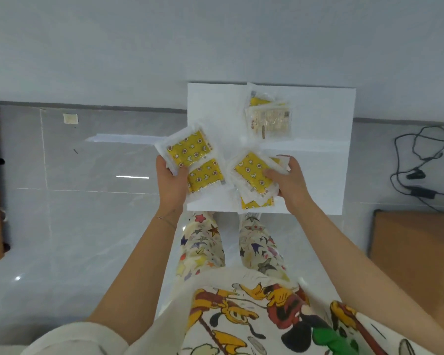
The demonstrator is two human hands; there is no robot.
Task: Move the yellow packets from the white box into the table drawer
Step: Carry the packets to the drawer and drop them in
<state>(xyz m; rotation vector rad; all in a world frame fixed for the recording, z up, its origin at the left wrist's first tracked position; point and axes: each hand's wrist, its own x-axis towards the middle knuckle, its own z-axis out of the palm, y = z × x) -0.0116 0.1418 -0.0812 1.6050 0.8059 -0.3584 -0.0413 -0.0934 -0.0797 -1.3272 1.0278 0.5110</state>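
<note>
**Both hands full, two packets still in the box**

Head view: I stand over the white box (318,149), which sits on the grey floor (87,213) against the wall. My left hand (171,179) is curled shut on two yellow packets (194,161), thumb on top; they fan out from my fingers toward 1 o'clock, one half over the other, their long axes tilted up to the right. They hang across the box's left edge, half over the floor. My right hand (289,179) is closed on a second bunch (254,175), fingers pressed on the top packet's face; this stack spreads from my palm toward 9 and 7 o'clock, low in the box near its front edge. How many packets are in it I cannot tell; I see at least three layers.

What I still have to reach lies at 12 o'clock from my right hand, well apart from it: a pale packet (269,123) turned printed side up, and a yellow one (259,99) tucked partly beneath it toward the back wall. Their long axes run roughly front to back. My right hand is the nearer, but it is full, as is the left.

The table drawer is nowhere in this view, so I cannot say which way to carry them. My own forearms and patterned clothes fill the lower frame. Cables (420,162) lie at 3 o'clock on the floor.
</note>
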